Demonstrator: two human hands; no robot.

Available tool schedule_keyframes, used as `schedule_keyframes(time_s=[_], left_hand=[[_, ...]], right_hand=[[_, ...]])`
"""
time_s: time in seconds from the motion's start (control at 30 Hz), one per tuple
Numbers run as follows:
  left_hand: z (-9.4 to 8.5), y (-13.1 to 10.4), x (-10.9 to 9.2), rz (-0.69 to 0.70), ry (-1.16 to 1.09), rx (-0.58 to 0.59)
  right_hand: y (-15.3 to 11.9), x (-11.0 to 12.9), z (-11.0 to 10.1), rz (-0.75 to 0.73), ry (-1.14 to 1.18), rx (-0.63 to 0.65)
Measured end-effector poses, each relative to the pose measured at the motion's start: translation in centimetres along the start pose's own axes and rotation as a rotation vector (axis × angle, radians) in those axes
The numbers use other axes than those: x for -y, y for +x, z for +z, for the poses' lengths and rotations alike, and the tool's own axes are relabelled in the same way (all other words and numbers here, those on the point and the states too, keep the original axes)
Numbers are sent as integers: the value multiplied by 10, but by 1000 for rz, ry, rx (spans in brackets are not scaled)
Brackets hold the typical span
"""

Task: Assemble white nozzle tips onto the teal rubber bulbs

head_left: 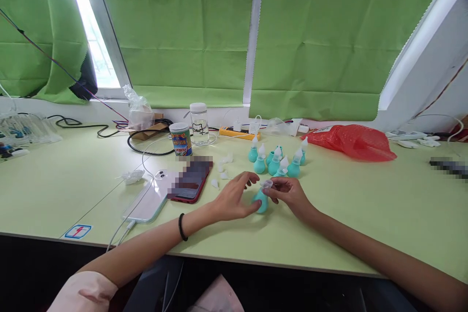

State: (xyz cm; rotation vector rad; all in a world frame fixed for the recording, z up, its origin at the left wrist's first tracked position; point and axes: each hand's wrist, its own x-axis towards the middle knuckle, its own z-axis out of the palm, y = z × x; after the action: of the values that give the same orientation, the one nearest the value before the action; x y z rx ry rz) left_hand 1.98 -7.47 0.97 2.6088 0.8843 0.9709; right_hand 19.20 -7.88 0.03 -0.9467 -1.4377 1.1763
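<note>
In front of me a turquoise squeeze bulb [262,201], like a small nasal aspirator, stands on the table. At its top is a clear funnel-shaped plastic piece [266,184], pinched between the thumb and fingers of my right hand [292,195]. The thumb of my left hand [236,199] rests against the bulb's side, while its other fingers are spread apart above and to the left of it. Just behind stand several turquoise bulbs with white tips [293,168]. Loose white tips [215,184] and small translucent pieces [224,174] lie left of them.
To the left are a phone in a red case [199,180] and a pale phone [146,200] on a white cable. Behind stand a colourful can [181,140], a lidded clear jar [199,124] and a yellow power strip [234,133]. A red plastic bag [353,142] lies back right.
</note>
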Motion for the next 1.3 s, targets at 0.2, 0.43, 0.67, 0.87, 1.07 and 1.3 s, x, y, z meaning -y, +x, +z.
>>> schedule_keyframes(time_s=[0.2, 0.43, 0.67, 0.87, 1.07, 1.3], left_hand=[[-16, 12, 34, -81, 390, -13], [-10, 11, 65, -270, 789, 205], [-8, 13, 56, -199, 658, 80], [-5, 12, 25, -138, -56, -183], [-3, 11, 17, -340, -807, -180], [2, 11, 19, -542, -1071, -135]], right_hand=[[-2, -7, -2, -238, -162, -127], [-5, -12, -2, -413, -286, -39], [-11, -8, 3, -350, -314, 28], [-11, -8, 5, -355, -533, 34], [-9, -9, 4, -439, -733, -57], [-7, -13, 2, -535, -780, -83]])
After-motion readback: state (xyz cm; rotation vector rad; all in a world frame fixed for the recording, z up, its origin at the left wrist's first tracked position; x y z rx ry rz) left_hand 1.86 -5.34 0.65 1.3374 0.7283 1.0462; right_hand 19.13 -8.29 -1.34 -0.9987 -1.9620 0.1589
